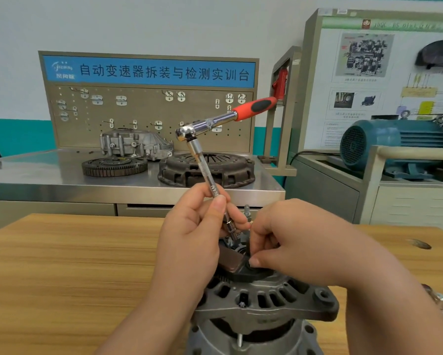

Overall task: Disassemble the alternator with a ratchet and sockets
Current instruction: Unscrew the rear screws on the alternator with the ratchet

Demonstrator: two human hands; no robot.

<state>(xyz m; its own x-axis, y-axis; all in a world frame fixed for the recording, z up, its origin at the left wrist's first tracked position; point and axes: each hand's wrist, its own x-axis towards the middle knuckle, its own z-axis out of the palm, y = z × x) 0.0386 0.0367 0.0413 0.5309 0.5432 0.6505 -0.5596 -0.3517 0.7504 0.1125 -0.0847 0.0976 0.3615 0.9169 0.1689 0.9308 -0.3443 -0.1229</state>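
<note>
The grey alternator point(261, 303) stands on end on the wooden table point(61, 265), near the front edge. A ratchet point(251, 108) with a red and black handle tilts up to the right, and its chrome extension bar point(203, 167) runs down to a small socket point(232, 228) on top of the alternator. My left hand point(189, 231) pinches the lower part of the extension bar. My right hand point(292, 242) has its fingers curled on the black part point(248, 274) at the alternator's top, with the thumb pressing it. A threaded stud point(247, 211) sticks up behind the hands.
Behind the table stands a steel bench point(48, 180) with a ring gear point(114, 166), a clutch cover point(207, 170) and a metal housing point(135, 144) in front of a pegboard. A blue electric motor point(389, 142) sits at the right. Some metal object point(438, 301) lies at the right edge.
</note>
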